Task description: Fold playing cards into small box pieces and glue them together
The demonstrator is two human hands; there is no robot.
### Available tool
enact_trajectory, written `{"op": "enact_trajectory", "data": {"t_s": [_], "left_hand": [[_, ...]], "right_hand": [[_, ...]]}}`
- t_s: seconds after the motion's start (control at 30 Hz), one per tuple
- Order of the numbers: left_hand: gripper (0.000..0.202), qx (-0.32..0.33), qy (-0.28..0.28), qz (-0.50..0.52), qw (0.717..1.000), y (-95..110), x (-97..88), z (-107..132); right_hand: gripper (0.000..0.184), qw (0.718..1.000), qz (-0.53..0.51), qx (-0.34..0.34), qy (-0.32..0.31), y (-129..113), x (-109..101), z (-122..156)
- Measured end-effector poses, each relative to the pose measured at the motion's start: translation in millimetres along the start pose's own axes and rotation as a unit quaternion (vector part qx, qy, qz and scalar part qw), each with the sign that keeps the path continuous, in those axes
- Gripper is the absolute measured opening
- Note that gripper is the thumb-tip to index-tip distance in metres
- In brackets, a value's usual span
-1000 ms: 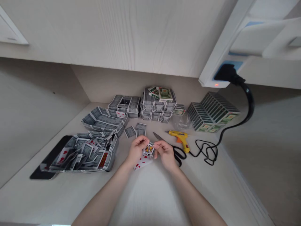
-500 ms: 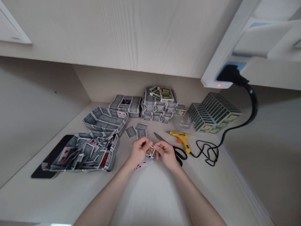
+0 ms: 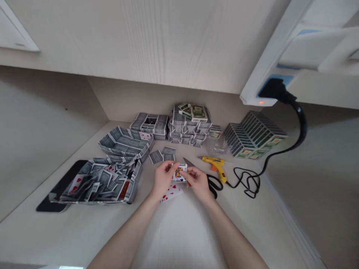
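A playing card (image 3: 179, 173) with a picture face is held up between my two hands. My left hand (image 3: 164, 177) pinches its left side, and my right hand (image 3: 198, 181) grips its right side with the thumb on the face. Whether it is one card or a few together I cannot tell. Just below lies a red heart card (image 3: 171, 192), face up on the table. Scissors (image 3: 214, 184) with black handles lie beside my right hand, partly hidden by it. Several cards (image 3: 156, 157) lie back up beyond my left hand.
A yellow glue gun (image 3: 215, 164) with a black cord lies to the right. At left, a box made of cards (image 3: 136, 188) holds loose cards, in front of another open box (image 3: 123, 142). Card-covered boxes (image 3: 190, 129) and stacked card packs (image 3: 256, 132) stand behind. A power strip (image 3: 259, 87) hangs at upper right.
The card between my hands has turned to show more of its face. My fingers have shifted to its sides, and more of the heart card below shows.
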State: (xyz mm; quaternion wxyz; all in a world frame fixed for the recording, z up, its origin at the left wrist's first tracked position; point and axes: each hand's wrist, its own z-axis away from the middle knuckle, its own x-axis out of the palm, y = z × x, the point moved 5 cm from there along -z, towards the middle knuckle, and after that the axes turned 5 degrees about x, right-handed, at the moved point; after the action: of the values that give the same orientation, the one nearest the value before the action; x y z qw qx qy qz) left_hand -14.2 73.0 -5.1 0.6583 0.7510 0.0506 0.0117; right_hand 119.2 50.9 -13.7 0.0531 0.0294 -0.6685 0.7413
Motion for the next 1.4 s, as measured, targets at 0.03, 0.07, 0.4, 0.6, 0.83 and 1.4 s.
{"op": "enact_trajectory", "data": {"t_s": [0.03,0.07,0.4,0.6,0.83,1.4], "left_hand": [[0.025,0.018,-0.001,-0.023,1.000,1,-0.5,0],[0.026,0.038,-0.003,-0.045,0.998,2,-0.7,1],[0.023,0.123,-0.034,-0.184,0.974,1,0.6,5],[0.020,0.142,-0.017,-0.203,0.969,13,-3.3,5],[0.019,0.164,-0.041,-0.209,0.963,13,-0.3,8],[0.017,0.165,0.022,-0.223,0.961,8,-8.8,8]], "right_hand": [[0.027,1.000,0.006,-0.005,0.007,1,0,0],[0.028,1.000,0.008,-0.007,0.014,2,-1,-1],[0.034,0.996,0.057,-0.029,0.055,6,-9,-1],[0.035,1.000,0.004,0.006,-0.021,4,-1,0],[0.036,0.981,-0.125,0.085,-0.120,-1,10,6],[0.026,0.962,-0.210,0.134,-0.116,-1,12,5]]}}
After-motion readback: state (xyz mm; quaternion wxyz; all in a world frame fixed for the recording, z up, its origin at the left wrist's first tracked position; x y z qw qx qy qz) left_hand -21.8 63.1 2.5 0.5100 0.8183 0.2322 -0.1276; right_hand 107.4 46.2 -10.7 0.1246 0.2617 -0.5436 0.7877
